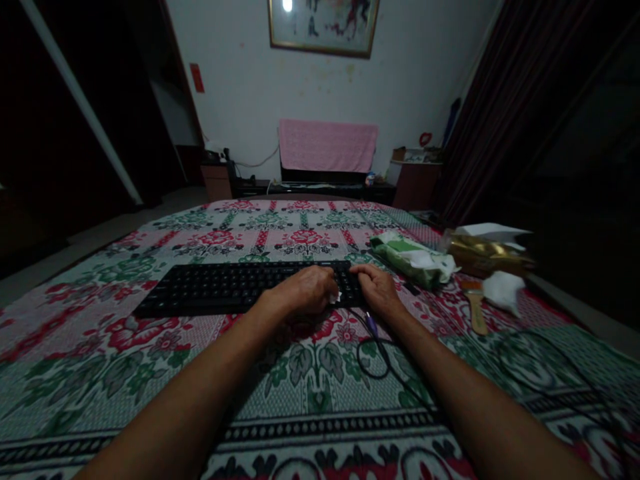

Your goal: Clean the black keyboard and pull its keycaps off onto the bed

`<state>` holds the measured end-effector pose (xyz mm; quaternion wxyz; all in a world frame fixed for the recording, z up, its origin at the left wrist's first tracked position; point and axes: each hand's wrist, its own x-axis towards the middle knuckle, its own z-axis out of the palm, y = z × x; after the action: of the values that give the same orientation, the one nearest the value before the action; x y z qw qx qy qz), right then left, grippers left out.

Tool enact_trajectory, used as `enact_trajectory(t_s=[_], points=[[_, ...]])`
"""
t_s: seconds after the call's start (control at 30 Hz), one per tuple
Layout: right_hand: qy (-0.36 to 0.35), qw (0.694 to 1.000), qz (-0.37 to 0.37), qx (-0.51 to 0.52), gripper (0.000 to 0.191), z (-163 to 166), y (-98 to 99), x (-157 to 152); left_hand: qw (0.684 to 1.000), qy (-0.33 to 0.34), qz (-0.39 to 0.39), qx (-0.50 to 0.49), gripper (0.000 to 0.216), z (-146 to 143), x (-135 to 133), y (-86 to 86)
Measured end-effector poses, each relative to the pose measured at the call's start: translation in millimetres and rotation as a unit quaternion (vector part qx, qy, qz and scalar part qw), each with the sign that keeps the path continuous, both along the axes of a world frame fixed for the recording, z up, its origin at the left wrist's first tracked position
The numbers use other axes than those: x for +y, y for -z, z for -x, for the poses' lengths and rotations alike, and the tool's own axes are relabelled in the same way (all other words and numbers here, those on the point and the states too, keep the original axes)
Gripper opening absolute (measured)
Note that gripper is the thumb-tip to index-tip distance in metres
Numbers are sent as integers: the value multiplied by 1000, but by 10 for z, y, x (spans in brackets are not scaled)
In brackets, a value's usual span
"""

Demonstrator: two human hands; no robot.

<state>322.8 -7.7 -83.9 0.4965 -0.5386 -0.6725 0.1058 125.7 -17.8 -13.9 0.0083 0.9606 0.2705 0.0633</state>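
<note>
A black keyboard (210,287) lies flat on the flowered cloth, its long side across in front of me. My left hand (313,288) is closed over its right part, near the number keys, with a bit of white tissue (336,297) showing under the fingers. At the keyboard's right end my right hand (377,288) grips the edge, the thumb and fingers curled against it. A black cable (385,357) with a purple plug (371,324) loops on the cloth below my right wrist.
To the right lie a green tissue pack (413,260), a wooden-handled brush (476,310), a crumpled white tissue (504,292) and a gold box (487,255). A small dark piece (411,289) rests near my right hand. More cable (560,353) trails at the right edge.
</note>
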Motion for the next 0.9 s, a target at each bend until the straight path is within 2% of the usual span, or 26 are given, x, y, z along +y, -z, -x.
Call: enact_trajectory(t_s=[0.23, 0.43, 0.7, 0.9], points=[[-2, 1000, -6, 4, 26, -1, 2, 3, 999, -42, -23, -12, 28, 66, 37, -11], [-5, 1000, -13, 3, 25, 9, -3, -14, 1000, 5, -4, -10, 27, 88, 49, -16], [8, 1000, -11, -6, 21, 33, -11, -24, 998, -59, -33, -6, 30, 54, 30, -7], [8, 1000, -12, -8, 21, 32, -11, -26, 998, -56, -35, -5, 28, 63, 34, 4]])
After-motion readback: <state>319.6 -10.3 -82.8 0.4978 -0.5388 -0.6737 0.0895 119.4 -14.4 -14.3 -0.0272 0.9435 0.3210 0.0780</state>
